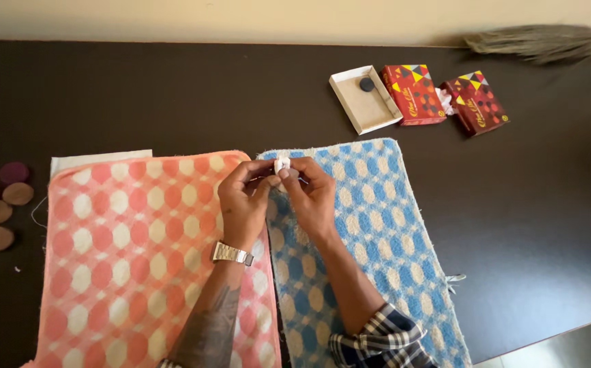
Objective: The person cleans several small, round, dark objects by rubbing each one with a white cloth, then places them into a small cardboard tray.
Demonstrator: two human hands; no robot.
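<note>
Left hand (242,197) and right hand (311,194) together, fingertips pinched on small white piece (282,164), held above far edge between pink towel (138,259) and blue towel (370,238) on desk (172,95). Piece looks light, tiny, easily dropped; pinch by edges seems best.

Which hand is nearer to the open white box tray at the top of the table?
Right. The right hand lies below and just left of the open white box tray; the left hand is farther left, over the pink towel.
</note>
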